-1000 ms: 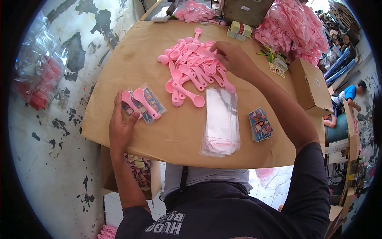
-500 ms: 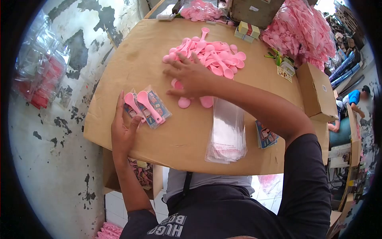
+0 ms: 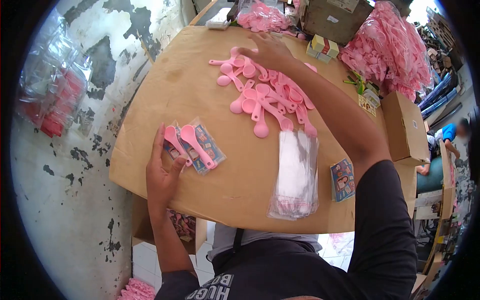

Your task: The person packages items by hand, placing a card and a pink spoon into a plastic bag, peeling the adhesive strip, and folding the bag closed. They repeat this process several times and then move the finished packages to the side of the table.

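My left hand (image 3: 164, 175) rests at the left side of two clear packets with printed cards (image 3: 210, 142), its fingers stretched out and its thumb apart near a handle. On those packets lie two pink measuring spoons (image 3: 200, 148), side by side and slanted. My right hand (image 3: 268, 52) reaches across the far edge of a loose pile of pink spoons (image 3: 262, 95), fingers spread; some spoons are hidden under the hand and forearm. A stack of clear plastic bags (image 3: 295, 175) lies at the near end of the pile.
Printed cards (image 3: 343, 180) are stacked by my right elbow. A cardboard box (image 3: 404, 127) stands at the right edge, with a large bag of pink spoons (image 3: 385, 50) behind it. Small boxes (image 3: 322, 47) sit at the back. Another person (image 3: 442, 135) is at far right.
My right hand has moved away from me to the pile's far edge, and the spoons now spread nearer to the bags. My left hand stays beside the packets. The view has shifted slightly.
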`<move>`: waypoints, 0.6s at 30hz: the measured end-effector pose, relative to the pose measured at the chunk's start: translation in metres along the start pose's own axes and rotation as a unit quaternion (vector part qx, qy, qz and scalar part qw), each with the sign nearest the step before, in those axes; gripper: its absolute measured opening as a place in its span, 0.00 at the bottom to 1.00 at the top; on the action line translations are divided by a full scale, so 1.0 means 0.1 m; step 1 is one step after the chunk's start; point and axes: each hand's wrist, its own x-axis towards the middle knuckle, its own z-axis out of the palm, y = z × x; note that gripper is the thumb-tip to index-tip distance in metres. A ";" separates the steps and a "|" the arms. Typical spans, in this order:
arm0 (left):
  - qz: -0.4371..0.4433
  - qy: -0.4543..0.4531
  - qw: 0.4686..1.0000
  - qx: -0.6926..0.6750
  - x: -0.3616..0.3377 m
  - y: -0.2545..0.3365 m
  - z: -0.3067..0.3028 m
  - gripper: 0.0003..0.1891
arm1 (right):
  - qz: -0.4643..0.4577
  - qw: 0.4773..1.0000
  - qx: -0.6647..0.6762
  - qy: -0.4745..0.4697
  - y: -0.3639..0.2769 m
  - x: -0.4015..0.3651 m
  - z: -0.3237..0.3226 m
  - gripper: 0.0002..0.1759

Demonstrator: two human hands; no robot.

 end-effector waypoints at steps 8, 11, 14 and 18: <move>0.002 0.026 0.999 -0.027 0.01 -0.02 0.00 0.45 | 0.037 0.975 -0.008 -0.220 0.28 0.35 0.25 0.38; 0.005 0.027 0.999 -0.038 0.01 -0.03 0.02 0.45 | -0.050 0.965 0.060 -0.252 -0.11 0.28 0.02 0.35; 0.001 0.032 0.998 -0.056 0.00 -0.04 0.03 0.45 | -0.066 0.969 0.040 -0.236 -0.43 0.21 0.16 0.40; 0.014 0.038 0.998 -0.040 0.00 -0.08 -0.01 0.45 | -0.083 0.967 0.027 -0.239 -0.52 0.11 0.26 0.42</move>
